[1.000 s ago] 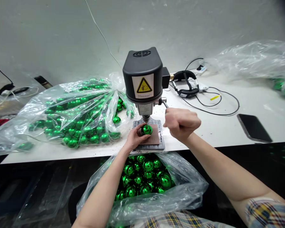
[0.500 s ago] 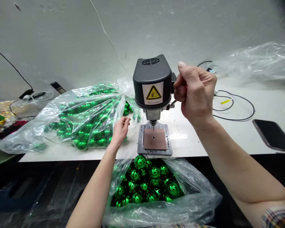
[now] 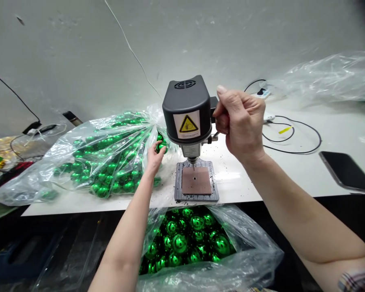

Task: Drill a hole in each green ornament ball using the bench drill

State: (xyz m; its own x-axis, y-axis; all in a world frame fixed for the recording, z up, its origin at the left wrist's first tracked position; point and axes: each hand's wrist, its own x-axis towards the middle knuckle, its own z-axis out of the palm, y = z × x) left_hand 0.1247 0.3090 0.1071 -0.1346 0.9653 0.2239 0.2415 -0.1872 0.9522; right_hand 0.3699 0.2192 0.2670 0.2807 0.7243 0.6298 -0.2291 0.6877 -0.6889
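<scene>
My left hand [image 3: 155,157] reaches to the mouth of a clear plastic bag [image 3: 106,138] full of shiny green balls. Its thumb and fingers are apart, at a green ball [image 3: 161,145] in the opening; no firm grip shows. My right hand [image 3: 241,121] is closed in a fist around the feed lever of a small black drill press [image 3: 187,107], the grip hidden by the fingers. Beneath the drill bit lies a square brown board [image 3: 196,185] with a small hole, on the grey base plate [image 3: 215,192]. Below the table edge, an open bag [image 3: 246,263] holds more green balls [image 3: 179,243].
A phone [image 3: 348,170] lies on the right of the white table. Black cable [image 3: 318,134] loops behind it, near a white power strip [image 3: 263,95]. Clear plastic [image 3: 334,77] is heaped at the back right. Dark shavings are scattered around the drill base.
My left hand has moved up and away to the bag's opening. A green ball at the top of the lower bag has dropped in among the others. My right hand keeps its hold.
</scene>
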